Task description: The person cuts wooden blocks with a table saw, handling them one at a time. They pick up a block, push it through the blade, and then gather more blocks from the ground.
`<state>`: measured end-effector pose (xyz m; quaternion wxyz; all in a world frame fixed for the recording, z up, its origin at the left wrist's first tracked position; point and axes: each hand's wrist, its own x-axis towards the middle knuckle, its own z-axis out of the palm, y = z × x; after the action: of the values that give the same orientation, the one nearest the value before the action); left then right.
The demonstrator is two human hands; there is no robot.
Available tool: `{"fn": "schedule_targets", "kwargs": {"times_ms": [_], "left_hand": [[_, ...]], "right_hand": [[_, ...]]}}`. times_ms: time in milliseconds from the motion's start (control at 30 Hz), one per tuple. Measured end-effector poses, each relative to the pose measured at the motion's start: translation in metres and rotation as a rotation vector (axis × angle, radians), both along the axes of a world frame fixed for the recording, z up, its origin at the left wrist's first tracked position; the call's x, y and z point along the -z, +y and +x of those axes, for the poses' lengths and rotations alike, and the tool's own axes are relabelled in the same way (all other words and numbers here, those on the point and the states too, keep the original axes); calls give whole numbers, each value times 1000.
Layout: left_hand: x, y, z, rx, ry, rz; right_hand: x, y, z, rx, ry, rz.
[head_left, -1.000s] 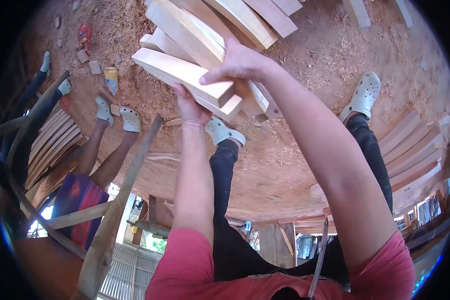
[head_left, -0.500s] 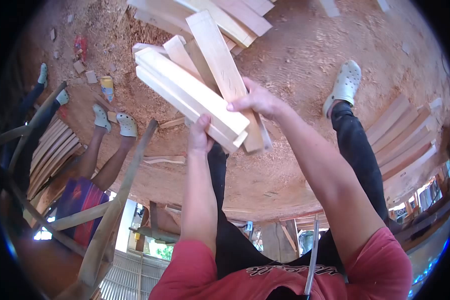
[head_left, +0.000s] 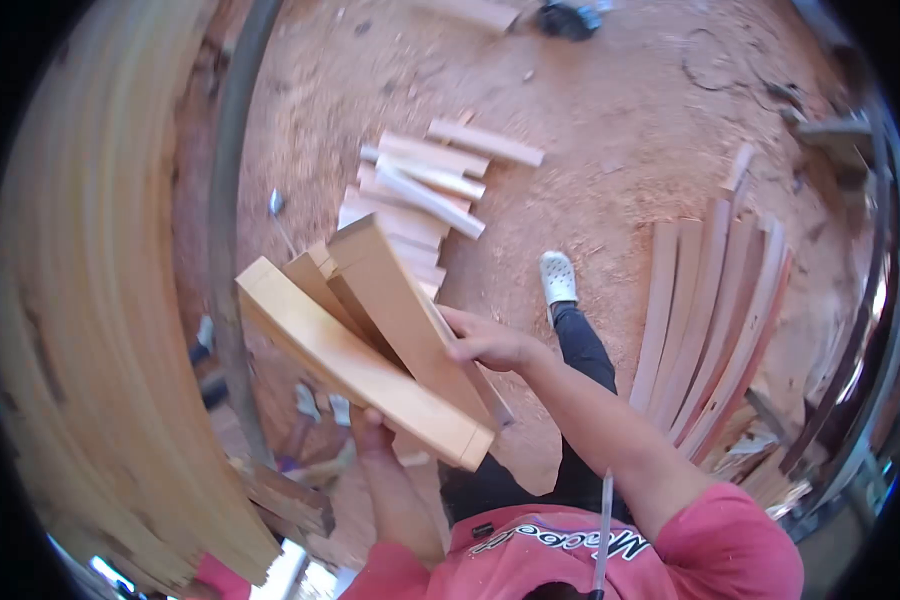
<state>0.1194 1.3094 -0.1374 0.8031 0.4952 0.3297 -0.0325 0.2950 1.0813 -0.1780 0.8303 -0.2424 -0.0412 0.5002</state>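
Note:
A bundle of several short wooden pieces [head_left: 370, 360] is held in front of my body, fanned apart at the far end. My left hand [head_left: 373, 432] grips the lower left side of the bundle from beneath, its fingers mostly hidden by the wood. On the right side, my right hand [head_left: 485, 340] is closed round the pieces, thumb on the upper face. Pencil-like lines mark the ends of the front piece. Beyond the bundle, a pile of short boards [head_left: 410, 200] lies on the ground.
Long boards [head_left: 705, 320] lie side by side at the right. A large wooden slab [head_left: 100, 280] and an upright pole [head_left: 232, 230] stand at the left. Another person's feet [head_left: 322, 402] show at lower left. A dark object [head_left: 568, 20] lies at the top.
The view has turned, bringing the large slab in at the left and the long boards closer. Both hands still hold the bundle, which now shows more of its faces in shade.

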Motion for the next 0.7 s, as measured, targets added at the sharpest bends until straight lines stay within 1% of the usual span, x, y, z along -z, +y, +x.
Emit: {"fn": "schedule_targets", "kwargs": {"times_ms": [67,100,167,233,267,333,367,400,433,467,500,533,600,633,667,700], "left_hand": [[-6,-21,45,5,8,6],[-8,-32,57,66,-13,-13],[-3,-52,63,98,14,-33],[9,-55,42,287,24,-114],[16,-67,42,385,18,-144],[-44,-129,49,421,-62,-164],[-53,-140,44,497,-109,-182],[-49,-119,83,560,-96,-234],[-51,-115,102,639,-140,-244],[-63,-122,110,721,-188,-232],[-69,-122,127,805,-236,-217],[-78,-119,127,866,-265,-229],[-106,-118,123,910,-297,-137],[-127,-137,96,951,-341,-136],[-137,-145,90,994,-309,-163],[-150,-150,86,1043,-273,-179]], "right_hand": [[-17,-22,15,-14,-45,-124],[-32,-40,18,36,-42,-154],[-39,-70,9,154,-53,-215],[-59,-108,-21,249,-60,-265],[-72,-128,-38,342,-66,-329],[-100,-161,-79,417,-240,-427],[-117,-176,-102,456,-301,-498],[-137,-159,-81,511,-278,-556],[-161,-155,-80,569,-258,-540],[-186,-164,-91,635,-244,-497],[-189,-169,-92,660,-261,-553],[-203,-166,-113,725,-280,-569],[-238,-162,-160,931,-345,-489],[-236,-171,-204,979,-382,-490],[-203,-169,-222,932,-290,-327],[-186,-162,-235,885,-202,-153]]}}
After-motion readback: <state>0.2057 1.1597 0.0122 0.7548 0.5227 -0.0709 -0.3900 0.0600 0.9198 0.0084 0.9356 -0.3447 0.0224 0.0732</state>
